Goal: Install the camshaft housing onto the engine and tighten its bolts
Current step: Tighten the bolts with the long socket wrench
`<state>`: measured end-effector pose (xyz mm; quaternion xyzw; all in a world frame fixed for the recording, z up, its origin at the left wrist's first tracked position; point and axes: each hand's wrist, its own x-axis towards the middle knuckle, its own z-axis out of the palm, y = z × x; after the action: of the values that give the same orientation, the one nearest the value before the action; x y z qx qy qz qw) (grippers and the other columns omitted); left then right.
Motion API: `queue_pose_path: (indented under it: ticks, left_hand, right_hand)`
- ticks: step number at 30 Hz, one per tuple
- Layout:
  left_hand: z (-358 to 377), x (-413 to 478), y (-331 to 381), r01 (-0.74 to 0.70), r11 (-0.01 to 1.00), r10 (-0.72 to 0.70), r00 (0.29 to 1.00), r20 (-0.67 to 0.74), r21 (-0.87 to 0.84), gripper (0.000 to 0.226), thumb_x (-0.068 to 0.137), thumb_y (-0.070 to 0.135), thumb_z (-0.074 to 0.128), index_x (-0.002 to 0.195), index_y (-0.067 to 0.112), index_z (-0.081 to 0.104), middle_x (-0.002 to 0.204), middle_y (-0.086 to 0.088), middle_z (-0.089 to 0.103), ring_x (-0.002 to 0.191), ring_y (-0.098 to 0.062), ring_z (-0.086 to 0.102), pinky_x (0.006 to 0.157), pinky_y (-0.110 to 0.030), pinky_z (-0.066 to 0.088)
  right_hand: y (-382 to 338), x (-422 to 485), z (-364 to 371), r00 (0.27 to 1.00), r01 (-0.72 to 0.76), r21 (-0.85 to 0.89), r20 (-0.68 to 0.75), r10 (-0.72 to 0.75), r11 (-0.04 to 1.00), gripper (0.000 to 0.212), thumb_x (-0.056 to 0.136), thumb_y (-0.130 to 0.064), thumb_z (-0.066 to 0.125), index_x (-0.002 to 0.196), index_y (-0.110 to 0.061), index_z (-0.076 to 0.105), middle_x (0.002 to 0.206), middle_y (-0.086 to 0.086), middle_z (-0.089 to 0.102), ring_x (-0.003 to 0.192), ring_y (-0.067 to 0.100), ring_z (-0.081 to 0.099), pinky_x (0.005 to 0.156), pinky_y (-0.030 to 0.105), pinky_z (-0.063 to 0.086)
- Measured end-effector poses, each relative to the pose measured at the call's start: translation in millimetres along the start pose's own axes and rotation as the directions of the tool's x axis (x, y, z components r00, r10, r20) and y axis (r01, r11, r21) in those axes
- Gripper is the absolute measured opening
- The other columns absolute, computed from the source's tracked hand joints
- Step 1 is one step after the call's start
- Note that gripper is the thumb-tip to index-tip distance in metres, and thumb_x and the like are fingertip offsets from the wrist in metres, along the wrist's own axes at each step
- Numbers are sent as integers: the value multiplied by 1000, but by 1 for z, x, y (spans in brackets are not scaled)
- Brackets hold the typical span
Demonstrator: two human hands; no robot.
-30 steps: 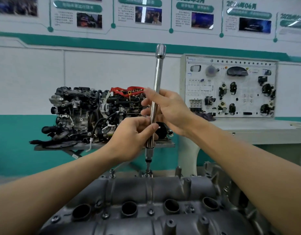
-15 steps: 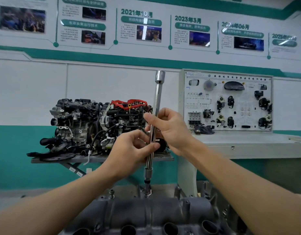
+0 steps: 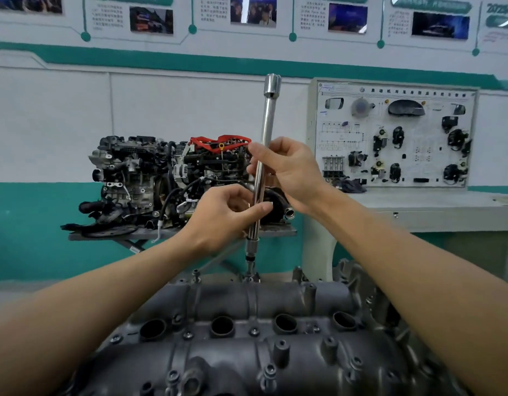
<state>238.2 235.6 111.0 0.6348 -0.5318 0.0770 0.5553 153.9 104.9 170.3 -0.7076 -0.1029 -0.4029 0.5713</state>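
The camshaft housing (image 3: 247, 307) lies seated across the bottom of the frame, with bolts in many of its holes. At frame centre, my left hand (image 3: 227, 215) pinches the lower part of a long chrome extension bar (image 3: 264, 138) between thumb and fingers. My right hand (image 3: 292, 170) pinches it higher up. The bar stands nearly upright, its tip on a bolt (image 3: 251, 277) at the housing's far edge. Just left of that, another bolt (image 3: 196, 274) stands proud. As I judge it, placement is done, finger-spinning is under way, and final tightening is left.
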Motion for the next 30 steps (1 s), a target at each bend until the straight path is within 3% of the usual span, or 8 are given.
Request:
queue_pose_path:
  ticks: [4, 7, 10, 15, 19, 24, 26, 30]
  left_hand:
    - [2, 0, 0, -12, 998, 14, 1000, -22, 65, 24, 82, 31, 81, 79, 11, 68, 69, -10, 73, 58, -18, 67, 63, -45, 59]
    - [1, -1, 1, -48, 993, 45, 998, 32, 104, 23, 94, 25, 69, 91, 3, 69, 80, -20, 72, 74, -40, 69, 71, -54, 58]
    - [0, -2, -1, -36, 994, 27, 996, 87, 99, 24, 102, 18, 56, 99, -4, 65, 86, -28, 67, 81, -46, 64, 75, -58, 55]
    - [7, -3, -9, -6, 999, 9, 997, 81, -45, 20, 102, 19, 55, 96, 1, 63, 79, -13, 72, 68, -17, 69, 64, -29, 58]
    - [13, -2, -9, 64, 993, -66, 998, -13, -98, 31, 86, 34, 78, 94, 7, 66, 74, -11, 74, 65, -28, 73, 60, -38, 61]
    - [11, -10, -5, -22, 998, 26, 997, -77, 55, 29, 85, 29, 80, 66, 23, 59, 46, 15, 58, 40, 4, 49, 45, -9, 34]
    - [10, -6, 1, -49, 998, 49, 999, -18, 32, 24, 93, 21, 72, 70, 23, 63, 52, 15, 63, 46, 5, 56, 50, -6, 38]
    - [9, -12, 10, -6, 1000, 3, 994, 111, 27, 18, 103, 12, 53, 92, 6, 65, 88, -17, 75, 76, -18, 73, 72, -28, 59]
  right_hand:
    - [2, -2, 0, 999, -23, -20, -43, 22, 1000, 19, 90, -22, 74, 88, -12, 58, 75, 3, 66, 70, 22, 68, 75, 43, 55]
    - [1, -4, 4, 996, -84, -28, 42, 85, 996, 25, 103, -32, 53, 106, -10, 63, 95, 6, 74, 77, 22, 69, 75, 41, 54]
    - [-2, -4, 1, 983, -145, 9, 111, 143, 989, 38, 107, -33, 35, 120, -6, 59, 109, 11, 74, 86, 25, 68, 80, 43, 50]
    - [1, -3, 0, 992, -59, 5, 112, 58, 998, 25, 107, -22, 41, 105, -9, 63, 90, 6, 73, 80, 23, 69, 74, 39, 56]
    - [2, -5, 10, 999, 36, -15, 3, -36, 999, 11, 94, -16, 66, 86, -12, 61, 74, 4, 69, 67, 20, 67, 67, 36, 59]
    - [-1, -13, 21, 992, 36, -88, -121, -46, 995, 19, 94, -19, 69, 88, -11, 53, 75, 8, 59, 64, 22, 60, 69, 39, 56]
    - [-4, -8, 20, 998, 30, -93, -48, -35, 995, 16, 101, -24, 59, 98, -8, 57, 79, 6, 60, 66, 21, 61, 69, 37, 54]
    - [-7, -11, 13, 983, -104, -60, 143, 112, 993, 40, 108, -39, 33, 118, -7, 55, 96, 12, 69, 78, 27, 65, 71, 40, 49]
